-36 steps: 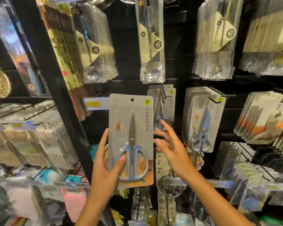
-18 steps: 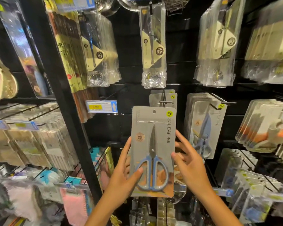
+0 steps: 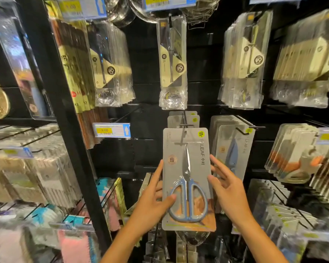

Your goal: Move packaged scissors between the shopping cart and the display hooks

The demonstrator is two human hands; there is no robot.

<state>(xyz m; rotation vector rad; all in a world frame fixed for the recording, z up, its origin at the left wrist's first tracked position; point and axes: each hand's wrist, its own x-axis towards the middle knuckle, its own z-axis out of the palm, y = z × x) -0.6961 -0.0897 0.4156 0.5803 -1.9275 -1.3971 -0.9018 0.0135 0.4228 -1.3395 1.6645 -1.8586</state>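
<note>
A grey card pack of blue-handled scissors (image 3: 186, 168) is held upright in front of the black display wall. Its top edge sits at the tip of a black display hook (image 3: 185, 123), where more of the same packs (image 3: 182, 119) hang behind. My left hand (image 3: 152, 204) grips the pack's left edge, thumb across the scissor handle and fingers behind the card. My right hand (image 3: 228, 190) touches the pack's right edge with fingers spread and straight. A second hook to the right carries similar scissor packs (image 3: 234, 147). No shopping cart is in view.
Bagged utensils (image 3: 172, 61) hang in rows above. A black upright post (image 3: 65, 120) divides the wall from shelves of packaged goods on the left. A yellow price tag (image 3: 111, 130) sticks out left of the hook. More packaged tools (image 3: 300, 154) hang at the right.
The pack has moved right and up, from left of the hook to directly in front of it. My right hand has shifted from near the hanging packs to the pack's right edge.
</note>
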